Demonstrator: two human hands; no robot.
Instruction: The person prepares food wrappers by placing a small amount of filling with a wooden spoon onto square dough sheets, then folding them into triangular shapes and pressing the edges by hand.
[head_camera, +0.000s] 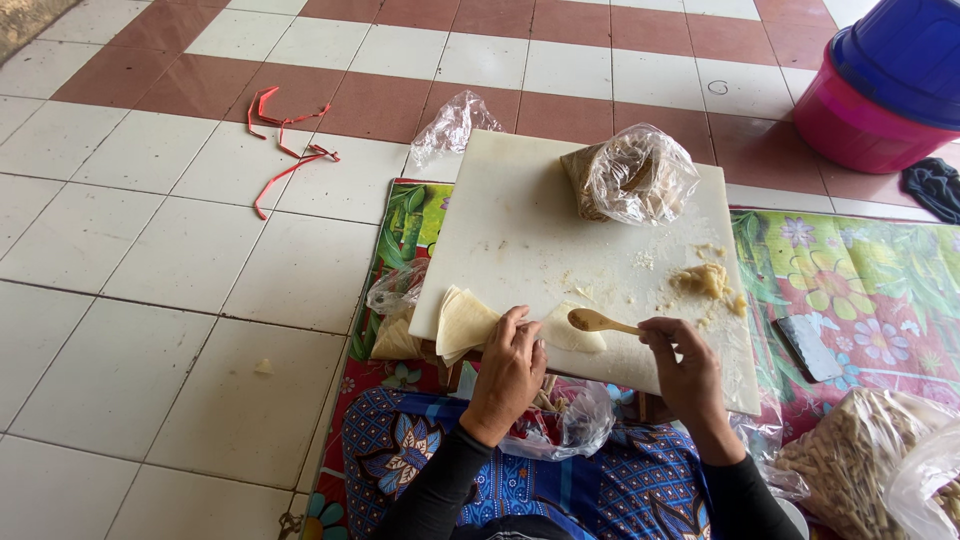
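Note:
A white cutting board (520, 230) lies on a flowered mat. My left hand (510, 372) presses on a pale pastry sheet (570, 333) at the board's near edge, beside a stack of folded pastry sheets (462, 322). My right hand (685, 368) holds a small wooden spoon (597, 321), its bowl resting over the pastry sheet. A lump of yellowish filling (706, 281) sits on the board's right side. At the far end of the board stands a clear plastic bag (632, 177) with brownish contents.
A colourful flowered mat (860, 285) covers the tiled floor under the board. Stacked pink and blue tubs (885, 85) stand at the back right. Bags of pale sticks (860, 460) lie at the right. Red strips (285, 145) and an empty plastic bag (452, 125) lie on the tiles.

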